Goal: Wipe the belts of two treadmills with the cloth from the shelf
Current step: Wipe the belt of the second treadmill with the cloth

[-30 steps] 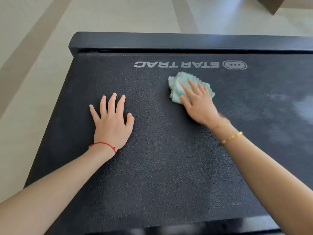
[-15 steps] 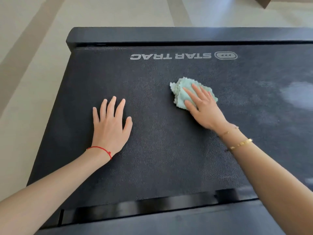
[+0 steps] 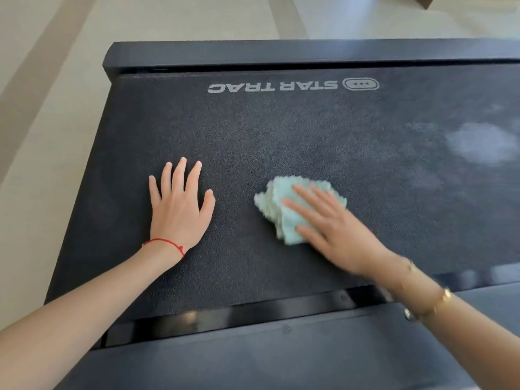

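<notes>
**Head view: cloth pressed flat on a STAR TRAC belt**

Head camera looks down on a black textured treadmill belt (image 3: 281, 142). White lettering (image 3: 272, 86) near the belt's far end reads "STAR TRAC", upside down from this side, with an oval logo badge (image 3: 361, 83) just beside it. No other writing can be read.

A folded pale green cloth (image 3: 284, 209) lies on the belt, right of centre. The right hand (image 3: 334, 235) rests on top of it with straight, spread fingers pressing it down; nothing is curled round it. This hand is motion-blurred. A gold bracelet (image 3: 439, 301) sits on that wrist.

The left hand (image 3: 178, 209) lies palm-down on the bare belt, fingers straight and slightly apart, holding nothing, near the cloth without touching it. A red string bracelet (image 3: 166, 243) circles its wrist.

A pale hazy patch (image 3: 478, 143) shows on the belt at far right. Beige floor (image 3: 42, 136) lies beyond the treadmill's left side.
</notes>
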Tool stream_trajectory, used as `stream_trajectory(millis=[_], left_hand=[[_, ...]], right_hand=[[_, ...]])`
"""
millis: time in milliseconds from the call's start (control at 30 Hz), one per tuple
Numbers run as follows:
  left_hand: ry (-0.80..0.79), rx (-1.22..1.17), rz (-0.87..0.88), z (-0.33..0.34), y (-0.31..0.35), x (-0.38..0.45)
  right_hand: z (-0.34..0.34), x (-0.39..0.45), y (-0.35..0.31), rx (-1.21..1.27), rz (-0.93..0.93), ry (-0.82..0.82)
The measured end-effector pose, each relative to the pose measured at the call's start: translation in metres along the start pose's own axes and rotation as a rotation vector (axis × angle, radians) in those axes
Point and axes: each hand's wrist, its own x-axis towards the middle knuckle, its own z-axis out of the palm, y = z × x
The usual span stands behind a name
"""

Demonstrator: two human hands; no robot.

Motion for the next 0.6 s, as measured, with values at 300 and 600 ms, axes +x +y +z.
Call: stream_trajectory(millis=[300, 600], left_hand=[[0.017, 0.001, 0.017, 0.000, -0.001, -0.001], [-0.014, 0.000, 0.004, -0.002, -0.001, -0.001]], right_hand=[[0.016, -0.005, -0.052, -0.047, -0.060, -0.006], [0.006, 0.045, 0.003, -0.006, 0.078, 0.062]])
